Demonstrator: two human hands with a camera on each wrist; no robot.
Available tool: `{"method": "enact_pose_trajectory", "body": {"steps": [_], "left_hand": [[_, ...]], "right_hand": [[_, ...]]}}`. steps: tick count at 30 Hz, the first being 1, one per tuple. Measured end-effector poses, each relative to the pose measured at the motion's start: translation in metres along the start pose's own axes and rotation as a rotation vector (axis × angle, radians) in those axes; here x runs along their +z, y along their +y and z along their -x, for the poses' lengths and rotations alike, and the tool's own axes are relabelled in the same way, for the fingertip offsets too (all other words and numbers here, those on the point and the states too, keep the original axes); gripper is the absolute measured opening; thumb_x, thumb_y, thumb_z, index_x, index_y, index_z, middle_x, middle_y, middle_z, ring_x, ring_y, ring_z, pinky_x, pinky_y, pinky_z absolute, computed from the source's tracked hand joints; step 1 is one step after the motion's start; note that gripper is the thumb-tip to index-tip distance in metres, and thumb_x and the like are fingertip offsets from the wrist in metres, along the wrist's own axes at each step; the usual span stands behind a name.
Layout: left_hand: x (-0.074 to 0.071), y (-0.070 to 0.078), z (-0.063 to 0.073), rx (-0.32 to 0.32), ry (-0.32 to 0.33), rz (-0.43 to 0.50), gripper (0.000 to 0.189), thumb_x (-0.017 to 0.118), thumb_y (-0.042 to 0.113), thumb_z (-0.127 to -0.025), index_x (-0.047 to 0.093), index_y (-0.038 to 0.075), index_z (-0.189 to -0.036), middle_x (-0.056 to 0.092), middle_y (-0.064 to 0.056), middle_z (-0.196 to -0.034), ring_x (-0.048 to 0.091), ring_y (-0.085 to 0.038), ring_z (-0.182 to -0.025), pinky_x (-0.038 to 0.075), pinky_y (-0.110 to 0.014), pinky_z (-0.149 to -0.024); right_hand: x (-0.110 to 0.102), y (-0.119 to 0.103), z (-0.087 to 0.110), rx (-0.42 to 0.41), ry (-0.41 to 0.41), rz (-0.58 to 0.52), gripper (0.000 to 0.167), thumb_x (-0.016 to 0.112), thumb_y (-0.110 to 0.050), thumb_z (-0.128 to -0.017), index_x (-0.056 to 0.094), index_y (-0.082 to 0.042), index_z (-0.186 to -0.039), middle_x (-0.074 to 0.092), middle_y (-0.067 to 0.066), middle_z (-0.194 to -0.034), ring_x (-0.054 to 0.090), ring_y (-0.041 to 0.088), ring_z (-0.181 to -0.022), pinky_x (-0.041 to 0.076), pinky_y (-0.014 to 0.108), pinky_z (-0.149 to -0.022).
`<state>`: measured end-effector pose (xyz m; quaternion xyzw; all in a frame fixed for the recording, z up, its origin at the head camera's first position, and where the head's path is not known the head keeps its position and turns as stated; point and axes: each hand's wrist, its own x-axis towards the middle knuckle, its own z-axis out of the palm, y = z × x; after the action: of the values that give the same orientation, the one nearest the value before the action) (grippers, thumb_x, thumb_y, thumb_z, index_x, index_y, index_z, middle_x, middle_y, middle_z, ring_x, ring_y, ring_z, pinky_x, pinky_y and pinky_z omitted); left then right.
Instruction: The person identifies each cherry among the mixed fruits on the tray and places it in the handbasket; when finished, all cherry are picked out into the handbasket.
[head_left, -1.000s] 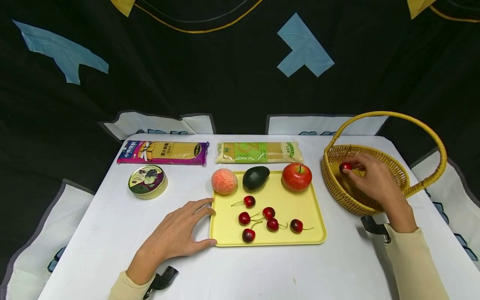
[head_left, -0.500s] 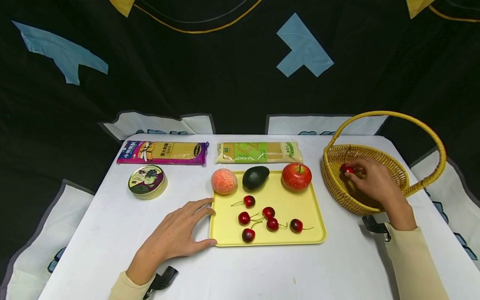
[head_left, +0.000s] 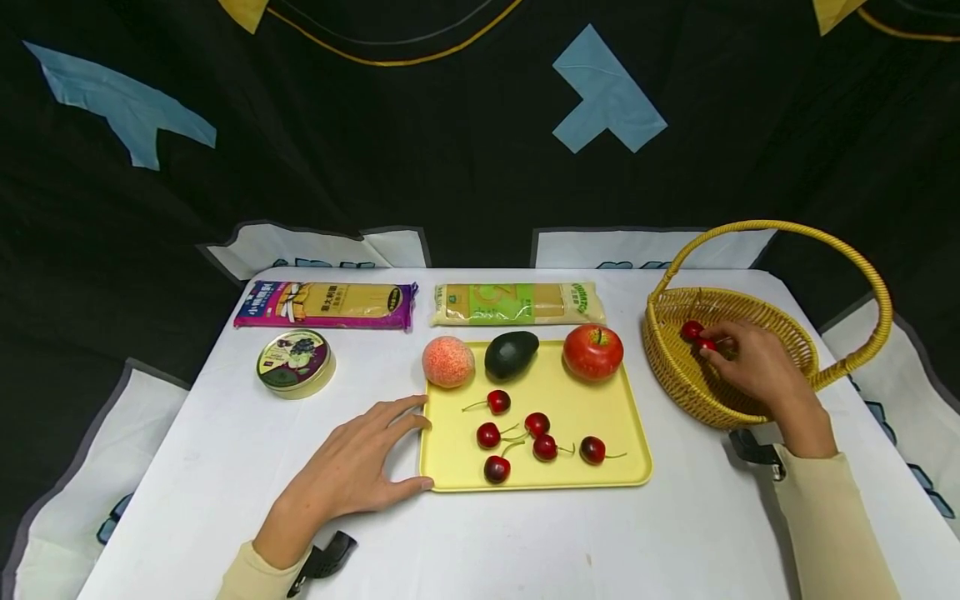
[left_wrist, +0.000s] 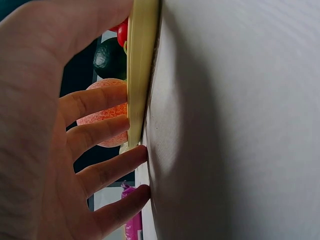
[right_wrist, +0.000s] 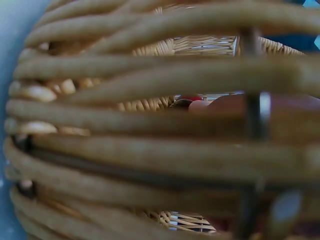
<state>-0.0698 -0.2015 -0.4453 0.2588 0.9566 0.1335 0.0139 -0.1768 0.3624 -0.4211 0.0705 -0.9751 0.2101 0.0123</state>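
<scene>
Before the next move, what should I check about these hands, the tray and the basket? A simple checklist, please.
1. Left hand at the tray: ok, thumb and fingertips at its left edge.
2. Basket upright: ok, handle standing above it.
3. Right hand inside the basket: ok, fingers over its inside.
4. Held cherry let go: not ok, the right hand appears to pinch it.
5. Tray free of cherries: not ok, six cherries lie there.

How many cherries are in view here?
8: six cherries on the yellow tray, one cherry in the wicker basket, another pinched there by the right hand. Others may be hidden.
</scene>
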Motion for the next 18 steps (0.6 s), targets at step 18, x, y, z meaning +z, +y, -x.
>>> {"method": "enact_pose_trajectory", "body": {"steps": [18], "left_hand": [[0.000, 0.000, -0.001, 0.003, -0.003, 0.002, 0.070, 0.079, 0.072, -0.084, 0.067, 0.028, -0.137, 0.047, 0.001, -0.167, 0.053, -0.028, -0.146, 0.056, -0.058, -0.106]], "right_hand": [[-0.008, -0.010, 0.002, 0.009, 0.027, 0.018, 0.038, 0.076, -0.019, -0.102, 0.069, 0.005, -0.131, 0.068, 0.032, -0.125, 0.062, 0.051, -0.115, 0.051, 0.072, -0.099]]}}
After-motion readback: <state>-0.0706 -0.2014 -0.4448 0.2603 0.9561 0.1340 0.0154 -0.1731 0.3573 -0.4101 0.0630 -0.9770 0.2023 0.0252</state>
